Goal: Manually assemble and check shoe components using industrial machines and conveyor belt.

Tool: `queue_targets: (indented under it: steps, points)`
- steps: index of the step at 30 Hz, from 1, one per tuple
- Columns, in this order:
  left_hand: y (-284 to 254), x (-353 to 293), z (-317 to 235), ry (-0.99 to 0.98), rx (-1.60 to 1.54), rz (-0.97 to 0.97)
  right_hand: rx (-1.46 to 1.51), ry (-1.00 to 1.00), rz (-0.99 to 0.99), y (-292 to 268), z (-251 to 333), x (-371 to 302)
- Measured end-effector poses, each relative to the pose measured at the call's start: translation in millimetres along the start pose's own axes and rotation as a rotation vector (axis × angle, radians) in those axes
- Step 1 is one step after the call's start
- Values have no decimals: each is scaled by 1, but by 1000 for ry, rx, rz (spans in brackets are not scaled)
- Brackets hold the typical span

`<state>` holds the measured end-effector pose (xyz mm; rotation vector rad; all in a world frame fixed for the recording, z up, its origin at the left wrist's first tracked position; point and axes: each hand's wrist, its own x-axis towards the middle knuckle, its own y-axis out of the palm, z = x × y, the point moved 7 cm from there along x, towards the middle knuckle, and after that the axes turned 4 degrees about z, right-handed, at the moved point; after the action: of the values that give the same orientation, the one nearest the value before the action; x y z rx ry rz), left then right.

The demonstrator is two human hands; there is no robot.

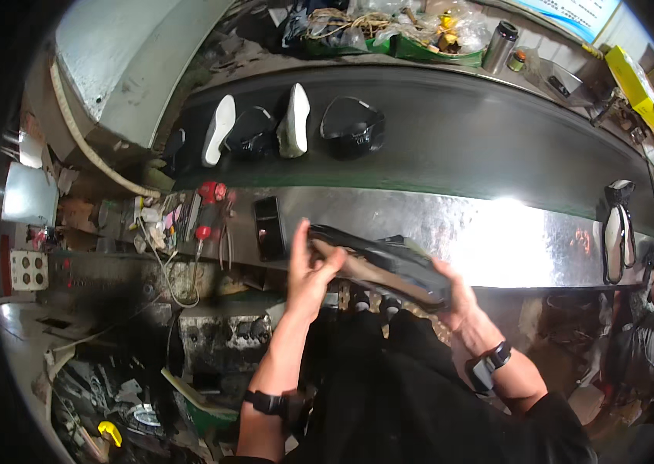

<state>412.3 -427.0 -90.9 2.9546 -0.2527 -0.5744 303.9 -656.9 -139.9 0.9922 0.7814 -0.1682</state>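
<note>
Left hand [311,277] and right hand [460,298] both have a grip on the dark shoe [382,269], opposite ends; I'd keep pressure even.

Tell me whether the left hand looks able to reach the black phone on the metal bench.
Probably yes: the left hand is close to the black phone, with nothing visible between them. It is holding the blurred dark piece, though, so it would likely need freeing first.
</note>
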Motion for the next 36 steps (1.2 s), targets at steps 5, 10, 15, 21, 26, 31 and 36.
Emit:
queue_targets:
  steps: [5,10,15,21,26,31,36]
  points:
    - [11,60,59,-55,407,191,-356,-301,-281,-167,128,-16]
    - [-36,99,28,391,887,-81,-111,-778,-674,-318,254,-134]
    - [-127,131,37,70,1275,-376,-258,-1075,-1526,-410,257,-241]
    - [-176,142,38,66,1084,-438,-750,-1044,-1108,-209,202,-22]
    - [-176,136,36,-7,1007,-463,-469,-594,-294,-1,125,181]
    - [-133,111,43,22,926,-278,38,-390,-154,41,119,272]
    - [-145,61,77,57,978,-246,105,-552,-156,76,146,255]
